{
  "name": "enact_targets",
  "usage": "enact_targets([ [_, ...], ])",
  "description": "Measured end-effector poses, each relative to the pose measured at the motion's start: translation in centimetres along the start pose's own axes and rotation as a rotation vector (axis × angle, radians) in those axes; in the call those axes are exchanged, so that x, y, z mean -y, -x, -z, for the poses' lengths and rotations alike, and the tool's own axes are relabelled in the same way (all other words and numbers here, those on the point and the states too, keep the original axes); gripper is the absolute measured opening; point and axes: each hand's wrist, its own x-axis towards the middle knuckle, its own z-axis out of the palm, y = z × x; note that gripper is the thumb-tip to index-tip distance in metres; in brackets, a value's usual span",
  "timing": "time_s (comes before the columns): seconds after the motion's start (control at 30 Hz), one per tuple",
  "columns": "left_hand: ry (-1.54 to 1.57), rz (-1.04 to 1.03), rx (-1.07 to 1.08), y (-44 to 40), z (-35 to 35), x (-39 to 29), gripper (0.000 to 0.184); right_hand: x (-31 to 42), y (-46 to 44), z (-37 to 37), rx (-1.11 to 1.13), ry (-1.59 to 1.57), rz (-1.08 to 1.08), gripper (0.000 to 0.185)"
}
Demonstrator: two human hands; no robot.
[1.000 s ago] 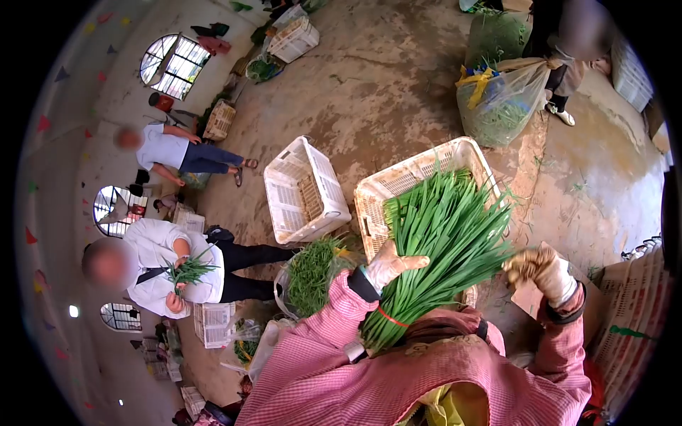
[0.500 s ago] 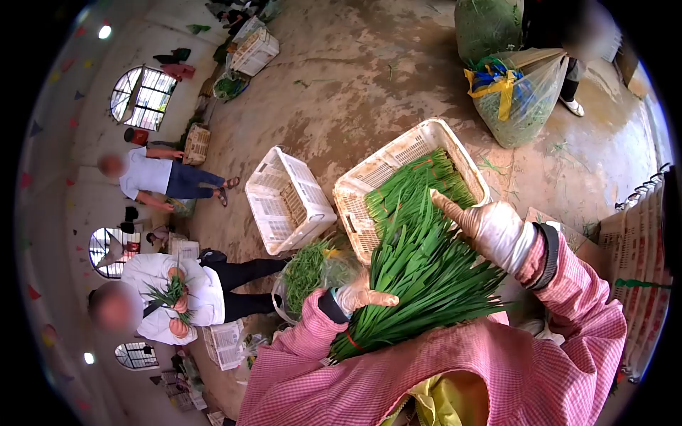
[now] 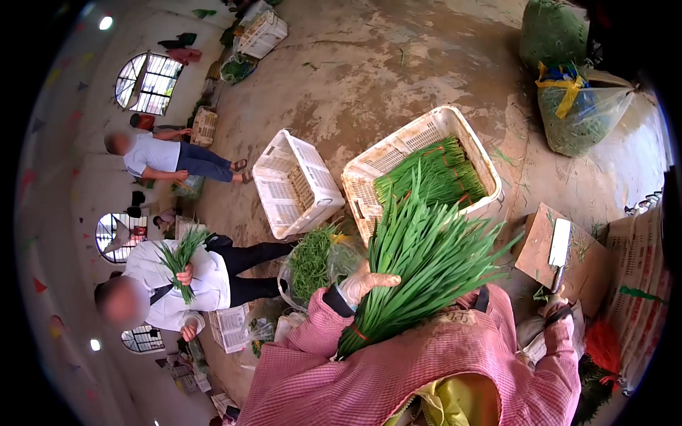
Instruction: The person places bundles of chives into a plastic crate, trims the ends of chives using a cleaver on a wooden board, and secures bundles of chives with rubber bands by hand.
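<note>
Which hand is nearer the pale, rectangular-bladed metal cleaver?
Right. The right hand is at the handle end of the cleaver; the left hand is farther away, holding the red-banded bunch of long green leaves.

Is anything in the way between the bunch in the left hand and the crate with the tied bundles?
Nothing visible stands between the bunch in the left hand and the crate; the leaves overlap the crate's near rim in view. Only that rim would likely need clearing.
</note>
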Motion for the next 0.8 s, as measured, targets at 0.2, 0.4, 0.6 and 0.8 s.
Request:
enact_targets([
  [0.2,0.328,0.014,-0.163,-10.7,4.4,-2.3,0.024,13.6,11.6,2.2,0.668,-1.155,0.554,0.096],
  [0.4,-0.054,-0.151,-0.201,-11.8,-2.9,-4.9,0.061,28.1,17.0,3.5,1.041,-1.398,0.667,0.069],
  [0.6,0.052,-0.103,0.107,-9.9,2.4,0.7,0.077,26.4,17.3,2.8,1.232,-1.430,0.683,0.055],
  [0.8,0.410,-0.051,-0.085,-13.5,2.0,7.6,0.039,25.2,17.9,3.0,1.208,-1.407,0.643,0.066],
])
